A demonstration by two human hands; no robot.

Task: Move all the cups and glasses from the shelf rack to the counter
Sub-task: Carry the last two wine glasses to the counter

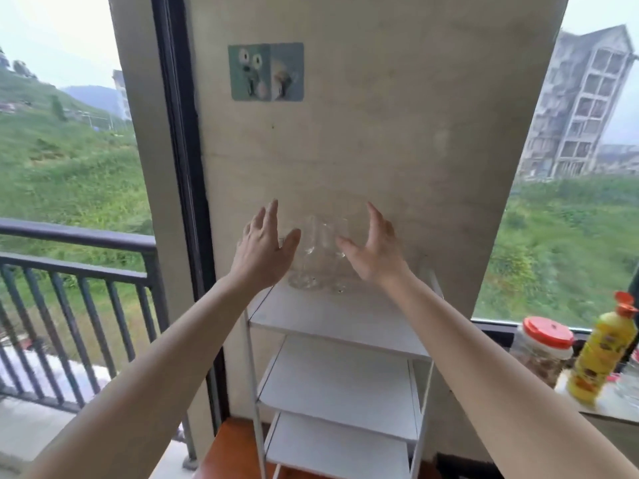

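Note:
Two clear glasses (pixel 316 252) stand close together on the top shelf of a white shelf rack (pixel 340 328) against the wall. My left hand (pixel 262 248) is just left of them, fingers spread and holding nothing. My right hand (pixel 371 252) is just right of them, also spread, its thumb close to the right glass. Both hands flank the glasses; I cannot tell whether they touch. The lower shelves of the rack hold nothing that I can see. The counter (pixel 601 401) shows at the right edge.
On the counter at the right stand a yellow oil bottle (pixel 603 352), a red-lidded jar (pixel 543 347) and some glassware (pixel 627 380). A dark window frame (pixel 183 167) and a balcony railing (pixel 76 267) lie left. A hook sticker (pixel 266 71) hangs on the wall above.

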